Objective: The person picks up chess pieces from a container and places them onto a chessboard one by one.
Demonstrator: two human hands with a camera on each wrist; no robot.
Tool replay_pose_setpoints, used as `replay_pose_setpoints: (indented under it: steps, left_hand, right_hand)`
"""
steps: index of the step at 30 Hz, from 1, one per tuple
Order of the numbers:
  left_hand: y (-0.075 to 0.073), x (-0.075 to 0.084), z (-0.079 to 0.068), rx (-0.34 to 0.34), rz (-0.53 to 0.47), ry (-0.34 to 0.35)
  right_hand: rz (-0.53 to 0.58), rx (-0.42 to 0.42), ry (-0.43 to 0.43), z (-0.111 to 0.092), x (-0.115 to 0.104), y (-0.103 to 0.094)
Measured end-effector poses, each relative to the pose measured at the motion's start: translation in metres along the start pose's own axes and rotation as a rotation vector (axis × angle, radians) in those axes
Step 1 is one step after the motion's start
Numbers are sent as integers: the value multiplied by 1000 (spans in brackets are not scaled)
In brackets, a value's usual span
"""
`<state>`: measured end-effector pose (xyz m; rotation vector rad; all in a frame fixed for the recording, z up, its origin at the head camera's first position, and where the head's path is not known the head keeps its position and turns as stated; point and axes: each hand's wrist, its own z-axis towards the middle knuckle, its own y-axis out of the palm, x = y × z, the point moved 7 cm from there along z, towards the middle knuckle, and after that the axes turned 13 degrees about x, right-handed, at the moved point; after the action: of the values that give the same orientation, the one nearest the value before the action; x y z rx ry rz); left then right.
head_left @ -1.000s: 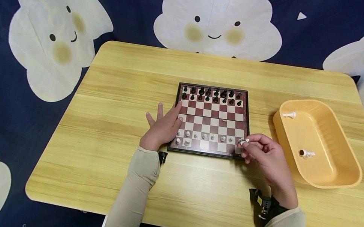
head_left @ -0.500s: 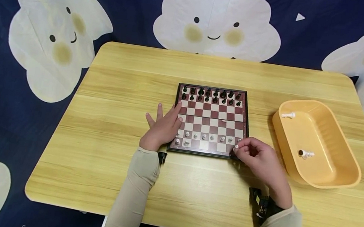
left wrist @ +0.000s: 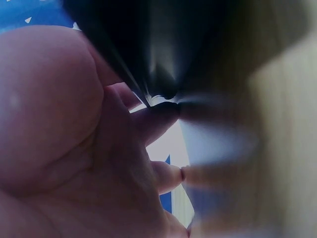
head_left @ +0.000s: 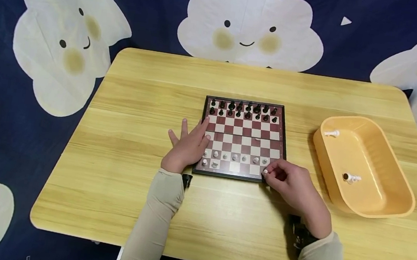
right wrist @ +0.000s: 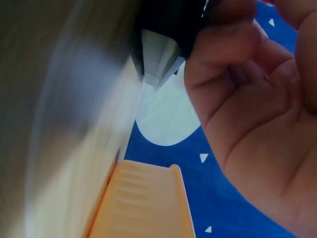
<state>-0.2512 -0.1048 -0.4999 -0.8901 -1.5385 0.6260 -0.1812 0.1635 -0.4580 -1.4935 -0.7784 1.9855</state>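
A chessboard with dark red and white squares lies in front of the person. Black chess pieces fill its two far rows. A row of white pawns stands near the close side, with two white pieces behind it at the left corner. My left hand rests with spread, straight fingers along the board's left edge. At the near right corner, my right hand pinches a white chess piece between thumb and fingertips, over the closest row. The fingers hide most of that piece and the corner squares.
A yellow plastic bin stands right of the board, beside the right hand. Inside lie a white piece near the far left and another white piece lower down. All this is on a wooden table.
My right hand has moved left along the closest row, carrying the white chess piece from the board's right edge to the near right squares. The left hand has kept its place.
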Motion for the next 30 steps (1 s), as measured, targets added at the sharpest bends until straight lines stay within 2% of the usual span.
replay_pose_setpoints:
  steps: [8, 17, 25, 30]
  left_hand:
    - [-1, 0, -1, 2, 2, -6]
    - [-2, 2, -1, 1, 1, 3]
    - [0, 3, -1, -2, -3, 9]
    - [-1, 0, -1, -1, -4, 2]
  right_hand:
    - [4, -15, -32, 1, -2, 2]
    - [54, -74, -67, 6, -13, 13]
    - [-13, -103, -43, 7, -12, 16]
    - [-44, -125, -14, 3, -14, 9]
